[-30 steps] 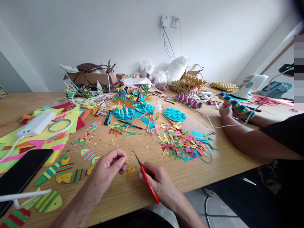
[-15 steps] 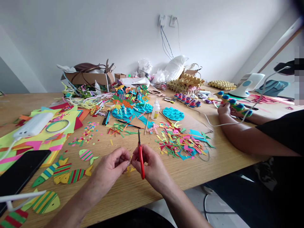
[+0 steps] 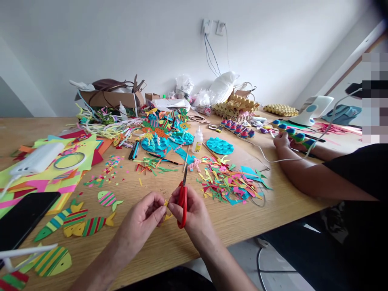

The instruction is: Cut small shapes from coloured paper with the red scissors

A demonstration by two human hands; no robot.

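Observation:
My left hand [image 3: 147, 214] is closed in a pinch on a small yellow piece of paper [image 3: 165, 204], mostly hidden by the fingers. Red-handled scissors [image 3: 183, 194] rest in my right hand [image 3: 195, 212], their blades pointing away from me. The right thumb and fingertip meet the left fingertips at the yellow paper. More yellow paper shows just below the fingers; whether it is the same piece I cannot tell. To the left of my hands lie several striped paper fish, the nearest a green and red one [image 3: 94, 226].
A heap of coloured paper scraps [image 3: 230, 182] lies beyond my right hand. A white glue bottle [image 3: 197, 141] stands near blue egg-carton discs [image 3: 220, 146]. At left are a black phone [image 3: 30, 218] and coloured sheets. A co-worker's hand [image 3: 281, 141] holds a painted egg-carton strip [image 3: 295, 135] at right.
The scissors have turned in my right hand, with their tips swung to the right and farther up. A bit more of the yellow paper shows between my fingertips. The view has shifted slightly.

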